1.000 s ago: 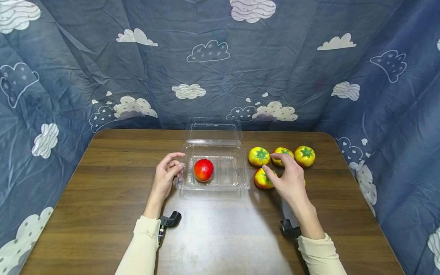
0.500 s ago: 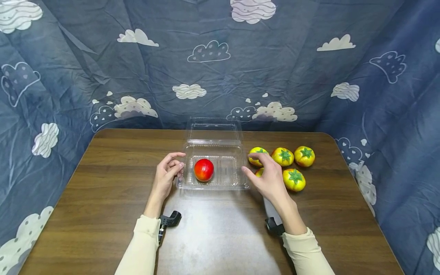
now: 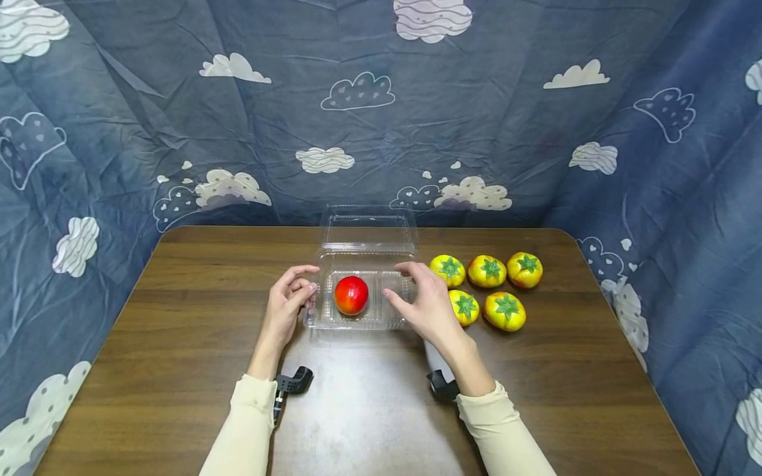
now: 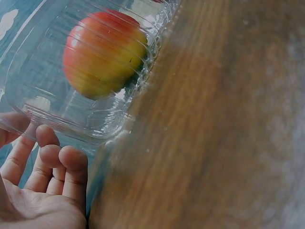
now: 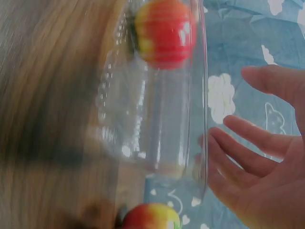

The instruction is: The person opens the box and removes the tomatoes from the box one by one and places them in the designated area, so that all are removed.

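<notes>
A clear plastic clamshell box (image 3: 381, 291) stood on the wooden table (image 3: 178, 330) with its hinged lid (image 3: 368, 228) thrown back toward the cloud-print curtain. Its ribbed tray held one red, yellow-tinged fruit (image 3: 351, 295) in the left half. The left hand (image 3: 287, 305) rested at the box's left edge, fingers loosely curled and gripping nothing. The right hand (image 3: 424, 305) hovered over the tray's right half, fingers spread and empty. Five yellow fruits (image 3: 487, 271) with green calyxes sat just right of the box
</notes>
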Demonstrator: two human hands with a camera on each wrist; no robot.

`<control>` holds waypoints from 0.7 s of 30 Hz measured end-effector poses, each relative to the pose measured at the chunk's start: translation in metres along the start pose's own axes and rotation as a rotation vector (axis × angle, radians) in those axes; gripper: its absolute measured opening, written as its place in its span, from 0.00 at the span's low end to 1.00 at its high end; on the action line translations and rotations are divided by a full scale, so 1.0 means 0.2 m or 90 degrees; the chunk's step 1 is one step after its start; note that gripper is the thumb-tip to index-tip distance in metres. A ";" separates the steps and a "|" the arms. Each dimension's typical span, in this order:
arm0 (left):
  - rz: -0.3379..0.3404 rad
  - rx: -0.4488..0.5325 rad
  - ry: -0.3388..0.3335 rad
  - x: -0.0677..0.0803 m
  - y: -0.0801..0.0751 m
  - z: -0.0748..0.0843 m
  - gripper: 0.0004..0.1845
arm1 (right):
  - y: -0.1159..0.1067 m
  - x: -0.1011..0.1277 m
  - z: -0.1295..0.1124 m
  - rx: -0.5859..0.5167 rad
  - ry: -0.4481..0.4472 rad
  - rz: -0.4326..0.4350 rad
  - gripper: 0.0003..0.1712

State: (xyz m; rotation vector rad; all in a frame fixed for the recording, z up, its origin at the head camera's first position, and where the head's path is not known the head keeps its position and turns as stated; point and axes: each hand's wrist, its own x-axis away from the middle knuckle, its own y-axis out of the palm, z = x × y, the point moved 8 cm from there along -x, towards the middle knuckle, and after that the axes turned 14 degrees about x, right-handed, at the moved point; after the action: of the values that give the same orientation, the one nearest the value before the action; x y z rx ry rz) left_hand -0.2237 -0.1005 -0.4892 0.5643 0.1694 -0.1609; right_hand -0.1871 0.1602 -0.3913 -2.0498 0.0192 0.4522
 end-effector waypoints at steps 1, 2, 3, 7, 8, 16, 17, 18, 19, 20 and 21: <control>-0.001 -0.001 0.001 0.00 0.00 0.00 0.19 | 0.02 0.00 -0.01 0.001 -0.001 -0.009 0.26; 0.000 -0.002 0.003 0.00 0.00 0.00 0.19 | 0.03 -0.01 -0.02 0.002 -0.001 -0.018 0.27; 0.000 -0.002 0.004 0.00 0.00 0.01 0.19 | 0.05 -0.01 -0.03 0.003 -0.001 -0.027 0.27; -0.001 -0.003 0.005 0.00 0.00 0.01 0.19 | 0.10 -0.02 -0.06 0.004 0.000 -0.056 0.29; 0.000 -0.003 0.006 0.00 0.00 0.01 0.19 | 0.12 -0.03 -0.07 0.003 -0.003 -0.064 0.30; 0.004 -0.009 0.001 0.00 0.00 0.01 0.18 | 0.23 -0.05 -0.16 0.001 -0.068 -0.126 0.40; 0.005 -0.008 0.000 0.00 0.00 0.01 0.19 | 0.25 -0.05 -0.17 0.000 -0.073 -0.132 0.41; 0.005 -0.007 -0.001 0.00 0.01 0.01 0.18 | 0.26 -0.05 -0.17 -0.005 -0.079 -0.136 0.43; 0.005 -0.007 -0.001 0.00 0.01 0.01 0.19 | 0.27 -0.06 -0.17 -0.008 -0.083 -0.141 0.43; 0.003 -0.006 -0.001 0.00 0.01 0.01 0.19 | 0.28 -0.06 -0.17 -0.010 -0.087 -0.143 0.44; 0.002 -0.006 0.001 0.00 0.01 0.01 0.19 | 0.29 -0.06 -0.17 -0.008 -0.089 -0.146 0.44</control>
State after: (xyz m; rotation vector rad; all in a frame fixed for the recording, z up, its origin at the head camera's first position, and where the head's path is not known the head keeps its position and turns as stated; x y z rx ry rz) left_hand -0.2224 -0.1001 -0.4862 0.5545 0.1705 -0.1571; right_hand -0.1992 0.1011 -0.4214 -1.9996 -0.3014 0.4507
